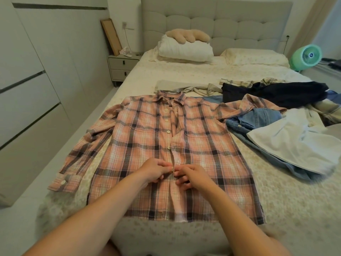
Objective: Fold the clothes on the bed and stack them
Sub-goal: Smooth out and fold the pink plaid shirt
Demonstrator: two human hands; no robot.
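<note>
A pink-and-navy plaid long-sleeved button shirt [162, 145] lies flat, front up, on the cream bed [276, 191], collar toward the headboard, placket partly buttoned. Beyond and right of it lie unfolded clothes: a beige garment [184, 87], a dark navy garment [273, 95], blue denim jeans [254, 119] and a white garment [295, 143].

Both bare forearms reach forward and converge, the left hand [154, 169] and the right hand [191, 176] meeting thumb side to thumb side, fingers curled inward in a pinch, fingertips nearly touching, with a ring on one left finger.
</note>
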